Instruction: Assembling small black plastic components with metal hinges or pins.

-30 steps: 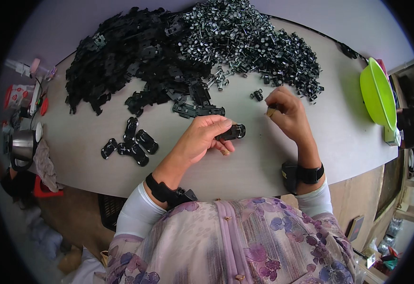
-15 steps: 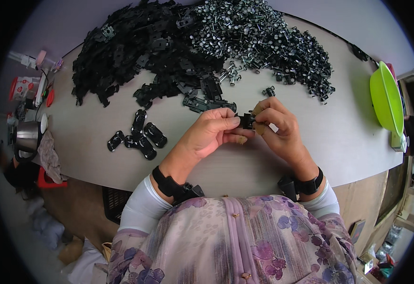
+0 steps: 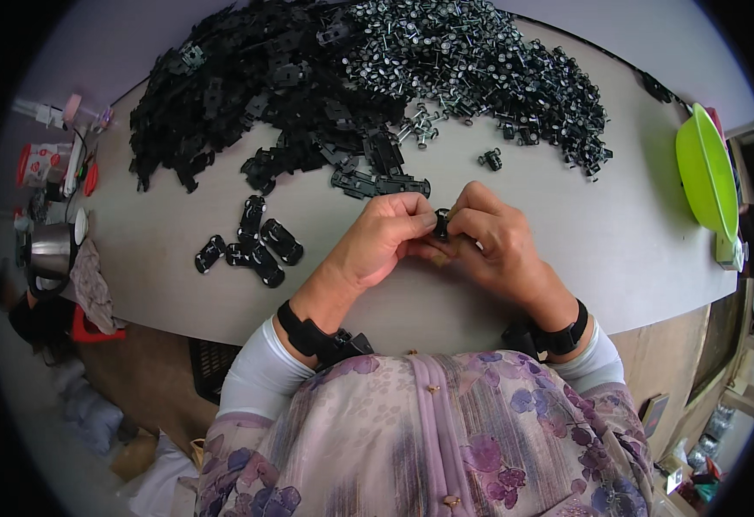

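Note:
Between my two hands is a small black toy car chassis (image 3: 442, 222), mostly hidden by my fingers. My left hand (image 3: 391, 231) pinches its left side with thumb and fingers. The fingertips of my right hand (image 3: 493, 234) press on the other side; whether they also hold a wheel axle is hidden. Just beyond my hands lie several loose chassis (image 3: 377, 184), flat on the table. A single pair of wheels on an axle (image 3: 491, 158) rests farther off, past my right hand. To the left sits a cluster of black toy car undersides with wheels (image 3: 254, 250).
A large heap of black chassis (image 3: 247, 95) covers the back left of the table (image 3: 566, 258). Beside it spreads a pile of wheel axles (image 3: 472, 65). A lime green basin (image 3: 704, 172) stands at the right edge, a metal pot (image 3: 51, 250) and a cloth (image 3: 92, 284) at the left.
My right hand has closed in toward my left, its fingers bunched tighter. The chassis has turned between my fingers and shows less. The heaps have stayed as they were.

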A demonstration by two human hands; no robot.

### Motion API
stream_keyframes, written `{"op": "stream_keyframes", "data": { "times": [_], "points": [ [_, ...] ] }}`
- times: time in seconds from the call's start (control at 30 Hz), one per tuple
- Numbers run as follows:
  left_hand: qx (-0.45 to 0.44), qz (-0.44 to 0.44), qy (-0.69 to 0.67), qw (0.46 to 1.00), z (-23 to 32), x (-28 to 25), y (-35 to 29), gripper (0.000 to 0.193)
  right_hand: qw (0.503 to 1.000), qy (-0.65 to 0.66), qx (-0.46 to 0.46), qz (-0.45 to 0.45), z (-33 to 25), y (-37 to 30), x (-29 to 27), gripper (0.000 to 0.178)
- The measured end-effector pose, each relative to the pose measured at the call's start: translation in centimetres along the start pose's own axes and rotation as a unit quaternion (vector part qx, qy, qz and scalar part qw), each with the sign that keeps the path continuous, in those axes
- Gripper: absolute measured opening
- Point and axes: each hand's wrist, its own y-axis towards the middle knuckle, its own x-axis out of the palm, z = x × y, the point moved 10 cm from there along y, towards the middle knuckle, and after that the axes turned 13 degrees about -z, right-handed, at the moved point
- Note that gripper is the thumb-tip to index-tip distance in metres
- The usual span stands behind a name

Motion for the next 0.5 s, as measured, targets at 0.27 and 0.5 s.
{"op": "stream_keyframes", "data": {
  "times": [0.27,0.5],
  "points": [
    [0.007,0.064,0.143,0.988,1.2,0.4,-1.9,0.016,0.997,0.069,-0.024,0.001,-1.0,0.1,1.4,0.019],
    [0.025,0.213,0.348,0.913,4.0,-2.4,-8.9,0.027,0.994,0.098,0.048,0.022,3.0,0.3,0.4,0.022]
  ]
}}
